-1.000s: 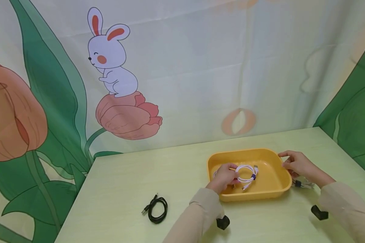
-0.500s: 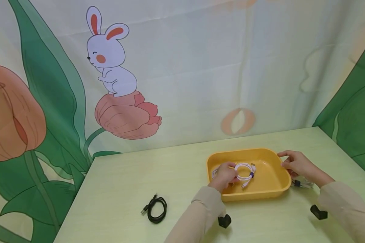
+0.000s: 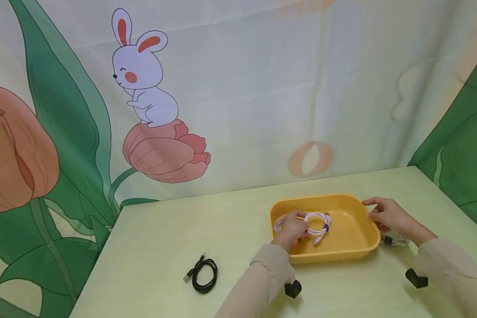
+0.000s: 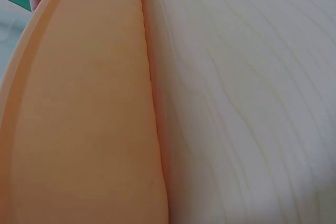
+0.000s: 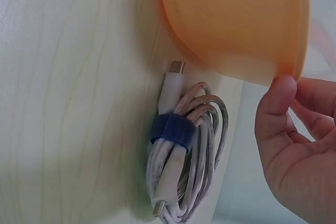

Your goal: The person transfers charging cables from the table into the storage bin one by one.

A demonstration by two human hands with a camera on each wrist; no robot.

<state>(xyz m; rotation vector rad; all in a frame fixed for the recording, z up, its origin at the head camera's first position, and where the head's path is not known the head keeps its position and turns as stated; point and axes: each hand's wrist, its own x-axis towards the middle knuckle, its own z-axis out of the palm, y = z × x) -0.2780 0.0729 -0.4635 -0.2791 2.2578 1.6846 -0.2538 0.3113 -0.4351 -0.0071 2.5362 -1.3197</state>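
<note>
In the head view my left hand (image 3: 293, 229) reaches into the yellow tray (image 3: 351, 232) and pinches a coiled white cable (image 3: 326, 227) bound with a dark blue strap. Left of that hand, another white cable coil (image 3: 277, 226) lies in the tray, partly hidden. My right hand (image 3: 389, 215) grips the tray's right rim; the right wrist view shows its thumb against the rim. Beneath the right hand, outside the tray, lies a bundled pale cable (image 5: 170, 132) with a blue strap. The left wrist view shows mainly the tray's outer wall (image 4: 89, 98), so the left fingers are hidden there.
A coiled black cable (image 3: 203, 289) lies on the light wood-patterned table (image 3: 155, 238), left of the tray. A printed curtain (image 3: 238, 88) hangs behind the table's back edge. Black camera mounts (image 3: 293, 289) hang below both wrists.
The white cable coil in my left hand has shifted slightly left and sits a little lower against the tray. The right hand keeps its place on the rim.
</note>
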